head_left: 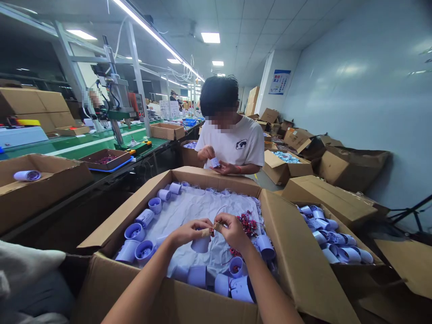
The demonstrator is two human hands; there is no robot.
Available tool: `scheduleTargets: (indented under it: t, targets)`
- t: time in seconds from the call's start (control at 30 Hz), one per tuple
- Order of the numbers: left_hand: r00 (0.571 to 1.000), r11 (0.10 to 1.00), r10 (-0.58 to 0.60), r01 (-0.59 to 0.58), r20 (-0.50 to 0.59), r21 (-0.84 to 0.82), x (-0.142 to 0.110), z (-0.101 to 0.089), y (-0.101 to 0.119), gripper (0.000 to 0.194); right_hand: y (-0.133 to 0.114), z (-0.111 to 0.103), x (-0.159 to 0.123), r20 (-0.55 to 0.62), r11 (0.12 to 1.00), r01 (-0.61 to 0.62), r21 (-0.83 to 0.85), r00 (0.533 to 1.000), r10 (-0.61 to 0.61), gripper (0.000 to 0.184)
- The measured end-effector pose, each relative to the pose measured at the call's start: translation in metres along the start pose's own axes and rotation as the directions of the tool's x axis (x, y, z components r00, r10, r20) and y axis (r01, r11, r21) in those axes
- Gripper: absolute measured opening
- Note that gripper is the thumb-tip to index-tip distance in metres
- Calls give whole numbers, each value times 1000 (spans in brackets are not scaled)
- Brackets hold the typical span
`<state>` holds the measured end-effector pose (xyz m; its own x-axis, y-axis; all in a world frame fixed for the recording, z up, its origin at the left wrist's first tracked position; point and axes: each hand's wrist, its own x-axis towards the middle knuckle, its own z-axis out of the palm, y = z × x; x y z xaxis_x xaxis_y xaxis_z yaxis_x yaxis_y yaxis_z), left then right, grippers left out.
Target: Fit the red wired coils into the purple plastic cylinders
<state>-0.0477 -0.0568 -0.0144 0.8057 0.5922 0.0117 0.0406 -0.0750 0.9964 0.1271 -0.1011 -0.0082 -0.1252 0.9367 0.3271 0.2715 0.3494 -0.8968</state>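
Left hand (193, 230) and right hand (232, 228) pinching red wired part (212, 232), smooth cylindrical cups (144, 218), crinkled sheet (194, 202), cardboard box (216, 178)

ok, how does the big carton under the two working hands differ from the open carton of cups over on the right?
The near carton has a white sheet inside with cups around its edges; the right carton has cups heaped together, no sheet visible.
The near carton also holds a pile of red wired parts; none show in the right carton.
Both are open brown cardboard holding pale purple-looking cups.
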Motion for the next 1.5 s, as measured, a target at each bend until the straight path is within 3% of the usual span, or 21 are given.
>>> scheduleTargets:
  t: [0.37,0.57,0.7,0.87,1.0,1.1,1.2,1.3,1.5]
  targets:
    - [999,975,35,-40,29,218,0,0,0,47,8,5,-1,6,1000,-14,5,1000,14,12]
    - [996,968,72,-57,-54,244,2,0,-4,48,9,2,2,32,989,-100,111,995,97,17]
    - [975,964,137,-89,-177,251,4,-2,-5,49,14,1,4,-89,980,-101,169,989,118,30]
    - [944,991,118,-93,-308,95,5,-4,-8,49,14,8,1,-41,995,-22,94,999,26,26]
    - [961,990,-25,-14,-276,-139,2,0,-14,55,14,17,0,-93,999,36,-21,995,-38,13]
    - [966,978,-121,76,-229,-195,1,4,-17,59,16,19,1,-111,999,48,-15,993,-50,9]
    - [969,977,-119,76,-215,-199,1,4,-17,59,16,15,3,-114,998,18,61,993,-11,15]
    - [964,988,-83,47,-252,-145,0,-2,-19,57,17,9,4,-133,963,-71,260,985,109,26]
    - [889,1000,-10,3,-459,-16,4,-11,-31,93,17,1,6,-153,824,-98,558,964,218,34]
